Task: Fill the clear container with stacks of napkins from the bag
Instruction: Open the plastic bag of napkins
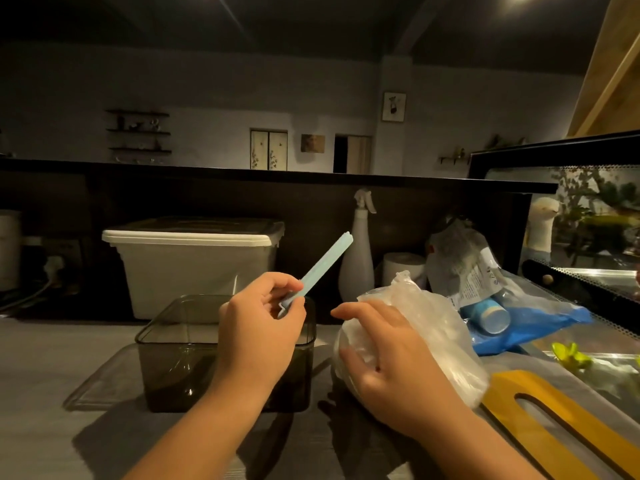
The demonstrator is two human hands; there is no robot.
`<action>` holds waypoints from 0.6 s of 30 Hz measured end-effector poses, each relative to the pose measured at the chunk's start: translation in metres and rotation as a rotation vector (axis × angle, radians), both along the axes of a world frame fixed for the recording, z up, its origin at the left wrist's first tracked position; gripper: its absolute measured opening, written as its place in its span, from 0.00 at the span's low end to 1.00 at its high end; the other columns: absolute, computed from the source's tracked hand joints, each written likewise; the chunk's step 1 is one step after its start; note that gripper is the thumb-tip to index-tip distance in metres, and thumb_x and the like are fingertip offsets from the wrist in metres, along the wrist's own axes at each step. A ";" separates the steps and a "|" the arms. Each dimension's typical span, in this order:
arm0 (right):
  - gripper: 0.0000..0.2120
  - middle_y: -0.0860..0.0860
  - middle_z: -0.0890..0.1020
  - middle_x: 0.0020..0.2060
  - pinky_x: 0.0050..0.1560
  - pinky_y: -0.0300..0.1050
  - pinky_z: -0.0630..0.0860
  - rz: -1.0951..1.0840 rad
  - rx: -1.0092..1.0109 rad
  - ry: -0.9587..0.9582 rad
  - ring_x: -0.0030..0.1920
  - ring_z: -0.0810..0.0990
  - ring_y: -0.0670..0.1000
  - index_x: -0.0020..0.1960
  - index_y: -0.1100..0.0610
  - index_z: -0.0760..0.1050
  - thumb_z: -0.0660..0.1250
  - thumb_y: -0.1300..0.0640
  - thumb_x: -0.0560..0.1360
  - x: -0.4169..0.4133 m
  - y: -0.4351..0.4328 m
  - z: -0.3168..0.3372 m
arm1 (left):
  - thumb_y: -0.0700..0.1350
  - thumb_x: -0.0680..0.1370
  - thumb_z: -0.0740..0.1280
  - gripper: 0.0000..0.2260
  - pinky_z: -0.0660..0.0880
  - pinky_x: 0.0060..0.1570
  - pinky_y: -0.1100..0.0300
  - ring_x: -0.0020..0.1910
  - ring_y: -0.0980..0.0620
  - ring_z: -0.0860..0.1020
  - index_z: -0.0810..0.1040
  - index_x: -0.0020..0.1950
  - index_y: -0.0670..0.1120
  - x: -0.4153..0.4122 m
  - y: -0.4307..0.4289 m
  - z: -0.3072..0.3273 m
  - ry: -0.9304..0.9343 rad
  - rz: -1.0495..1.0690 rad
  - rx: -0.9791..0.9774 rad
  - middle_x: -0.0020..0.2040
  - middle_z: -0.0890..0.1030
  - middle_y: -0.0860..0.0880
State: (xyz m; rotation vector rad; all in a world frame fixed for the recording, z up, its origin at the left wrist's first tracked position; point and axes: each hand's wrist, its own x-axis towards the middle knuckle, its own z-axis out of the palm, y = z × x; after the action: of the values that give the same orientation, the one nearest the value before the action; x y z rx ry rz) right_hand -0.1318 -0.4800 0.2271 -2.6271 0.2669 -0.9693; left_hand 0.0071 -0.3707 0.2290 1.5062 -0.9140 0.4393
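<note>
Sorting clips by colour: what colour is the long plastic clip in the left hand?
Light blue long plastic clip, pinched by the left hand; head view.

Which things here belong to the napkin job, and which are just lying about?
In the job: smoky clear plastic container; crinkled clear bag of white napkins; pale blue plastic bag clip in the left hand; right hand gripping that bag.
Lying about: white lidded storage bin; white spray bottle; blue plastic packet; yellow slotted board.
</note>
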 end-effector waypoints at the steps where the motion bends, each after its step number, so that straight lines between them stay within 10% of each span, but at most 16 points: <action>1: 0.20 0.29 0.66 0.61 0.55 0.18 0.58 -0.001 -0.014 0.030 0.59 0.61 0.28 0.69 0.37 0.67 0.66 0.49 0.79 0.000 0.000 0.000 | 0.37 0.74 0.74 0.11 0.75 0.36 0.75 0.46 0.68 0.80 0.80 0.48 0.52 -0.001 -0.001 -0.001 -0.044 0.020 0.021 0.44 0.80 0.61; 5: 0.16 0.33 0.69 0.62 0.54 0.21 0.59 -0.031 -0.081 0.098 0.60 0.60 0.32 0.67 0.39 0.71 0.65 0.48 0.79 0.004 -0.002 -0.002 | 0.38 0.75 0.73 0.08 0.76 0.39 0.73 0.42 0.61 0.80 0.83 0.50 0.50 -0.002 -0.012 0.002 -0.241 0.143 0.165 0.44 0.82 0.56; 13: 0.13 0.36 0.73 0.57 0.54 0.26 0.64 -0.076 -0.070 0.072 0.58 0.67 0.38 0.61 0.41 0.73 0.66 0.50 0.77 0.000 -0.012 -0.005 | 0.49 0.82 0.63 0.12 0.62 0.69 0.55 0.71 0.51 0.64 0.78 0.64 0.57 -0.026 -0.031 0.013 -0.429 0.296 0.793 0.66 0.76 0.55; 18: 0.12 0.37 0.75 0.56 0.52 0.24 0.65 -0.047 -0.040 -0.012 0.57 0.69 0.36 0.61 0.42 0.74 0.67 0.50 0.78 0.000 -0.015 -0.007 | 0.52 0.80 0.64 0.12 0.61 0.70 0.57 0.72 0.53 0.61 0.79 0.63 0.57 -0.026 -0.021 0.006 -0.453 0.205 0.731 0.66 0.75 0.57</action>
State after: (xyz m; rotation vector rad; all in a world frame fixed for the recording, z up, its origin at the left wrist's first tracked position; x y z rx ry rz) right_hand -0.1317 -0.4947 0.2204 -2.6619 0.3102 -1.0150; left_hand -0.0189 -0.3919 0.2348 2.2305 -1.3726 0.6535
